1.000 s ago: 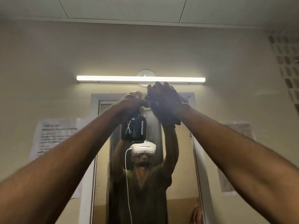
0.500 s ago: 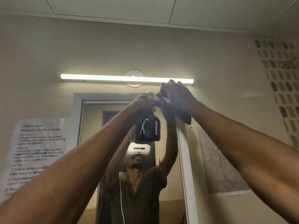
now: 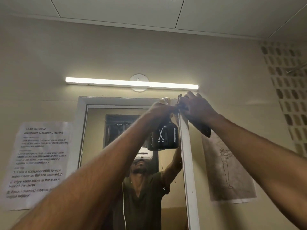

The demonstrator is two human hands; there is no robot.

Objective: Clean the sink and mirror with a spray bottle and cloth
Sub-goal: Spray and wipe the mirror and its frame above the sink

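Both arms reach up to the mirror's top right corner. My left hand (image 3: 160, 111) grips the neck of a black spray bottle (image 3: 166, 138) marked with white scissors and a comb, which hangs in front of the mirror (image 3: 96, 138). My right hand (image 3: 196, 106) presses a dark cloth (image 3: 203, 129) against the top of the mirror's white right frame (image 3: 188, 163). The cloth's end hangs below my wrist. The glass reflects a person wearing a white headset. The sink is out of view.
A lit tube light (image 3: 131, 83) runs just above the mirror. A printed task sheet (image 3: 37, 163) is taped to the wall on the left, and a sketch on paper (image 3: 227, 168) on the right. A patterned vent block (image 3: 289, 97) fills the far right wall.
Both hands have shifted right along the mirror's top, from its middle to the top right corner. The bottle moved with the left hand and the cloth with the right.
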